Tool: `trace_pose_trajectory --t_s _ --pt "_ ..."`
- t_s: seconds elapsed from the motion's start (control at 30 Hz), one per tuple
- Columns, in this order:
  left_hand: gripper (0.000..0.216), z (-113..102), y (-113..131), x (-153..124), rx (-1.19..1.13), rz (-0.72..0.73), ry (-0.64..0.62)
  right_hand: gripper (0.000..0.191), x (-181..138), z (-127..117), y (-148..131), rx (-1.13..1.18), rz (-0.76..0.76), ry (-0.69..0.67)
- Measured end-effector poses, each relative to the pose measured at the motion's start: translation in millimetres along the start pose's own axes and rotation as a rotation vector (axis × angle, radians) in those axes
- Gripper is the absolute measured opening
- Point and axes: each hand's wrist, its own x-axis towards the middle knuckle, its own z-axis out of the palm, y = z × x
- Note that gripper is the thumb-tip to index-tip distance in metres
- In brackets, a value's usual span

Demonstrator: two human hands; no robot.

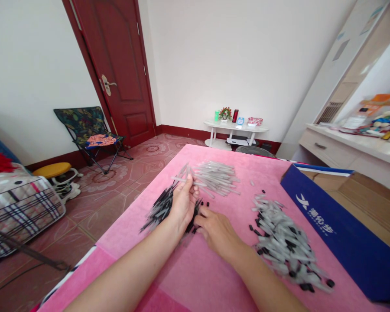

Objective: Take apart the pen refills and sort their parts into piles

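Observation:
My left hand (pixel 186 200) is closed, its thumb pressing on a pale translucent tube (pixel 178 178) that looks like a pen barrel. My right hand (pixel 216 227) is just right of it, fingers curled together low over the pink cloth; what they pinch, if anything, is hidden. Under and left of my left hand lies a heap of thin dark sticks (pixel 160 208) like pen refills. A pile of pale translucent tubes (pixel 216 177) lies beyond my hands. Small black plugs (pixel 207 204) lie beside my right fingertips.
To the right spreads a heap of short translucent caps (pixel 286 242) mixed with black plugs. An open blue cardboard box (pixel 338 229) stands along the right edge. The pink cloth (pixel 234 281) covers the table. A folding chair (pixel 81 125) and a door are farther back.

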Motion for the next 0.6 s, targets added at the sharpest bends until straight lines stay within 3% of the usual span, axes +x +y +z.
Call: trace_pose_trajectory --t_s 0.2,0.37,0.47,0.6 --pt "0.020 -2 -1 3 -0.045 -0.030 0.025 0.017 -6 -9 5 0.043 -0.199 0.086" --pt "0.011 -2 -1 7 -0.187 -0.167 0.055 0.026 -13 -33 21 0.224 -0.222 0.507" --pt "0.014 4 0 4 -0.285 -0.249 0.062 0.021 -16 -50 26 0.343 -0.066 0.763" --pt "0.017 15 0 -8 -0.361 -0.345 0.121 0.009 -16 -68 18 0.694 0.218 1.034"
